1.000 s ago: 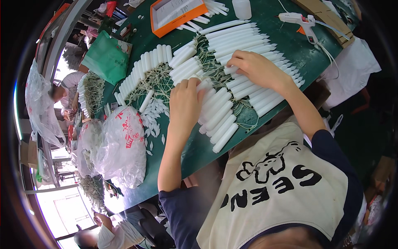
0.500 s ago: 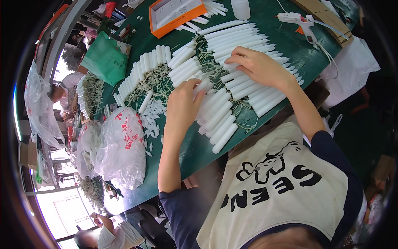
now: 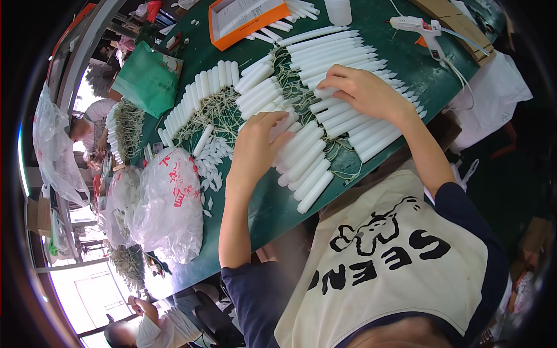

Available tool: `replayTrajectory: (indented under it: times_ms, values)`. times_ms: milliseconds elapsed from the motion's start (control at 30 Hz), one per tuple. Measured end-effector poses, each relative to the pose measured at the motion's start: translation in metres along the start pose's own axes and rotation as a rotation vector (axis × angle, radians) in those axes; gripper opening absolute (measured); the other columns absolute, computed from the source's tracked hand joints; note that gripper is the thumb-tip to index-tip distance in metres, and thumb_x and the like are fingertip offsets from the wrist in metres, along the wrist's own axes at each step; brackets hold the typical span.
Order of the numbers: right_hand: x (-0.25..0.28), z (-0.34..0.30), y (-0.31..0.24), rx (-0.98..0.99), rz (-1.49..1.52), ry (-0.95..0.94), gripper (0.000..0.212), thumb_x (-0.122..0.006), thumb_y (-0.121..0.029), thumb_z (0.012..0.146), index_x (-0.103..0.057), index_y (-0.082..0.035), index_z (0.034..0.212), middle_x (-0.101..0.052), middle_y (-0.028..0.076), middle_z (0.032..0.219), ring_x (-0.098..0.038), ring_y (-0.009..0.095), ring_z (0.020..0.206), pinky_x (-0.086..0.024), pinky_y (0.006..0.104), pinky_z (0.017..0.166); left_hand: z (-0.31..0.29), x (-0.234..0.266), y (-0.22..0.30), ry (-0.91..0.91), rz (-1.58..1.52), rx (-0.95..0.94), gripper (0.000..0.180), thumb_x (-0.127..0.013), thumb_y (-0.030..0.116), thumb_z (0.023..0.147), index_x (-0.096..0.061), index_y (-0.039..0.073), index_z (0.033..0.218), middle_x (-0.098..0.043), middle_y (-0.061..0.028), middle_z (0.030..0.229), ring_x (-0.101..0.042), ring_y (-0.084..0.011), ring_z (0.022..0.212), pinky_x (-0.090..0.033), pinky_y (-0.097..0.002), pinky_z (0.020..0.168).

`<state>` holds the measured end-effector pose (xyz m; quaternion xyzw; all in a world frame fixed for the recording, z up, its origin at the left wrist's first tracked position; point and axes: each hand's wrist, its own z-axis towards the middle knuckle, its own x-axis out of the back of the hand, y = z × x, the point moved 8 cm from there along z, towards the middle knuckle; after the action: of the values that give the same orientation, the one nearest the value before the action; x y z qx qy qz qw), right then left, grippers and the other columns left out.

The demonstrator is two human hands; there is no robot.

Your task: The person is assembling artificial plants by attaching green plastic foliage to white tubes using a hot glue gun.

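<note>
Rows of white candle-shaped tubes with pale thin wires lie across the green table. My left hand [image 3: 255,142] is bent around the end of a white tube [image 3: 281,126] in the near middle row, thumb and fingers on either side of it. My right hand [image 3: 362,93] pinches a short white tube end [image 3: 326,92] at the inner edge of the right-hand row. The pointed tubes [image 3: 325,55] of that row reach out to the right, past this hand. Tangled wires [image 3: 293,87] run between the rows. My fingers partly cover both held pieces.
An orange box [image 3: 249,20] and a white cup [image 3: 338,13] stand at the back. A glue gun [image 3: 426,35] lies far right. Small white pointed tips [image 3: 212,159], a clear plastic bag [image 3: 171,211] and a green bag [image 3: 148,81] are on the left. Other people sit beyond.
The thumb and fingers of my left hand have spread a little around the tube. My right hand has barely shifted to the right, and the rows stay put.
</note>
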<state>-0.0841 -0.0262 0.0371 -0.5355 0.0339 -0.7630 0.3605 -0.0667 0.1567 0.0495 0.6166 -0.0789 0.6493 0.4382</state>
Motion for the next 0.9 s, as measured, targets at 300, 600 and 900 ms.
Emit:
replayTrajectory:
  times_ms: [300, 600, 900]
  values:
    - [-0.004, 0.0, 0.001, 0.072, -0.055, 0.058, 0.024, -0.064, -0.001, 0.079, -0.061, -0.005, 0.102, -0.057, 0.008, 0.101, -0.058, 0.027, 0.094, -0.049, 0.0361, 0.079, 0.002, -0.008, -0.003, -0.049, 0.018, 0.019, 0.036, -0.072, 0.009, 0.073, -0.064, 0.002, 0.107, -0.065, -0.0153, 0.097, -0.063, -0.0306, 0.087, -0.05, -0.0374, 0.077]
    - [0.002, 0.003, -0.014, 0.116, 0.02, 0.021, 0.019, -0.071, -0.01, 0.075, -0.064, -0.002, 0.091, -0.054, 0.006, 0.098, -0.052, 0.024, 0.102, -0.047, 0.0337, 0.087, 0.01, 0.001, 0.001, 0.005, -0.258, 0.11, 0.031, -0.066, 0.011, 0.082, -0.061, -0.001, 0.109, -0.066, -0.0149, 0.093, -0.066, -0.0262, 0.079, -0.053, -0.0348, 0.073]
    - [-0.001, 0.0, -0.001, 0.028, -0.022, -0.008, 0.019, -0.072, -0.013, 0.076, -0.066, 0.0, 0.088, -0.051, 0.008, 0.106, -0.049, 0.023, 0.107, -0.046, 0.0325, 0.088, 0.017, -0.005, 0.002, -0.008, -0.541, 0.179, 0.029, -0.057, 0.009, 0.092, -0.051, -0.006, 0.116, -0.064, -0.0125, 0.103, -0.065, -0.0161, 0.089, -0.05, -0.0271, 0.081]
